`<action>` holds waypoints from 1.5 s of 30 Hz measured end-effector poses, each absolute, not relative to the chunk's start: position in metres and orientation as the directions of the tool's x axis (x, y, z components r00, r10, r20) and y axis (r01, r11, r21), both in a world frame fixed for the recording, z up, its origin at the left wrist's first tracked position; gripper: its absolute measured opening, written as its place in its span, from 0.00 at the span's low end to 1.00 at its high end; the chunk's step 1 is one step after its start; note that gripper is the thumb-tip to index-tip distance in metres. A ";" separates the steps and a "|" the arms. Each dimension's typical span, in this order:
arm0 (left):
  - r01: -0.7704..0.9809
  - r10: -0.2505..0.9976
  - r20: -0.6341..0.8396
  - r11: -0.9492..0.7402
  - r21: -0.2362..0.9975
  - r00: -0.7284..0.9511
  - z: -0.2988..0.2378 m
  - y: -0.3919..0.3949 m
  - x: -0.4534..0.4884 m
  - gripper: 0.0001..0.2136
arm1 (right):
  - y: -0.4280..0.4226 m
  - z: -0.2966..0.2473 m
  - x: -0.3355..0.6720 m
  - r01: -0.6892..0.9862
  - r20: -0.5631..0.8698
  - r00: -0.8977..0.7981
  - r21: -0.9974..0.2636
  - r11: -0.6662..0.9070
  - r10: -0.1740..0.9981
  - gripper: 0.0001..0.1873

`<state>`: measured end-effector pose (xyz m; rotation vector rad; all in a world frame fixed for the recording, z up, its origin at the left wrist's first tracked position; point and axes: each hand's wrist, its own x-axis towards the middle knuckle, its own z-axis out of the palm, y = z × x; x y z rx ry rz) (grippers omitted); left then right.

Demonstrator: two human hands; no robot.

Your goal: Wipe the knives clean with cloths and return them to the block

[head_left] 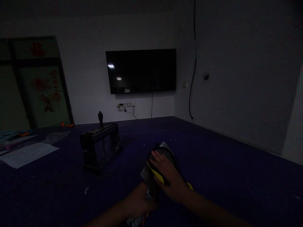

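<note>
The room is dim. My right hand (169,176) lies flat with fingers stretched out on top of a dark object with a yellow edge (158,172), which rests on a grey sheet (145,172) on the dark blue floor. My left hand (139,203) is closed around something pale and crumpled at the near end of that object; I cannot make out what it is. Both forearms come in from the bottom of the view.
A small glass tank with a dark frame (100,146) stands to the left, a dark bottle-like thing (100,119) on its top. White papers (28,153) lie at the far left. A black television (141,71) hangs on the back wall; a cable (193,78) runs down the corner.
</note>
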<state>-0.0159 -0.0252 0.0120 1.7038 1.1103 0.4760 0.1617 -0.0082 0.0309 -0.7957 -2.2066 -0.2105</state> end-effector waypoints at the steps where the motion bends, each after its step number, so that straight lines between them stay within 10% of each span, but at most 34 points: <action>1: 0.459 0.843 -0.196 -0.067 0.886 0.501 0.011 -0.025 -0.016 0.11 | -0.007 0.032 0.162 0.629 0.722 -0.490 -0.094 0.771 0.488 0.28; 28: 0.360 0.820 -0.222 0.021 0.933 0.528 0.008 -0.024 -0.021 0.08 | 0.026 0.010 0.179 0.635 0.785 -0.065 -0.444 0.632 0.616 0.30; 45: 0.248 0.820 -0.175 0.041 0.968 0.545 0.003 -0.023 -0.021 0.10 | 0.024 0.006 0.176 0.674 0.786 -0.143 -0.367 0.640 0.601 0.31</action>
